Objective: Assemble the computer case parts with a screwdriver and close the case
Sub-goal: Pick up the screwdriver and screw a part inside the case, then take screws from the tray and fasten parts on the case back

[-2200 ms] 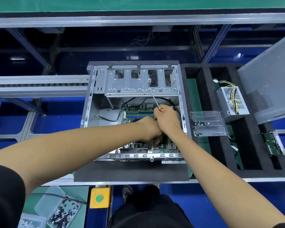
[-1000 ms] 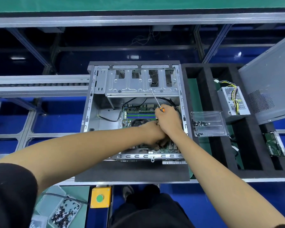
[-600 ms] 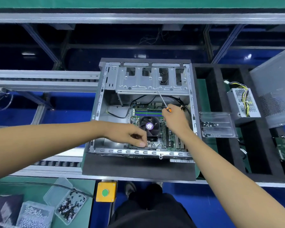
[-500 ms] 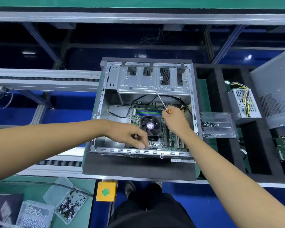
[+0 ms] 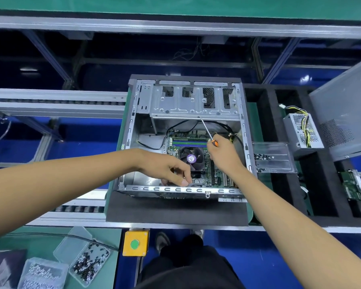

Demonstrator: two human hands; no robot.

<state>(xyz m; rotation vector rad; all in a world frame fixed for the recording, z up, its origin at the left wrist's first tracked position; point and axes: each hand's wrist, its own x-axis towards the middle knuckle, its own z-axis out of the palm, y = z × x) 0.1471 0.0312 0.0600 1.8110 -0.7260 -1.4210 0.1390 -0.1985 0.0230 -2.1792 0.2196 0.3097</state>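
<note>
Lower left: green mat (image 5: 40, 243) with clear boxes of screws (image 5: 88, 261), a thin black cable crossing above them. Yellow button box (image 5: 135, 243) with a green button just right of that, at the bench edge.

Left hand (image 5: 167, 170) reaching into the near side of the open computer case (image 5: 131, 130), fingers curled down, fingertips pressed together at the near edge of the green circuit board (image 5: 217, 176), just behind the case's front rail. Possibly pinching something small; too tiny to tell.

Round fan (image 5: 191, 158) with a purple centre label between the two hands.

Right hand (image 5: 223, 155) clenched around the handle of a screwdriver (image 5: 206, 130); only an orange bit of handle showing, thin shaft angled up and away, tip near the edge of the metal drive bay (image 5: 196, 107).

Case lying open side up on a dark foam pad (image 5: 175, 211), on a roller conveyor (image 5: 56, 105).

Right of case: black foam tray (image 5: 279, 205) with a clear screw box (image 5: 273, 157), a grey power supply (image 5: 300, 132) with yellow wires, a small green board (image 5: 352, 186). Grey side panel (image 5: 346, 122) leaning at far right.

Blue floor below; aluminium frame rails behind.
</note>
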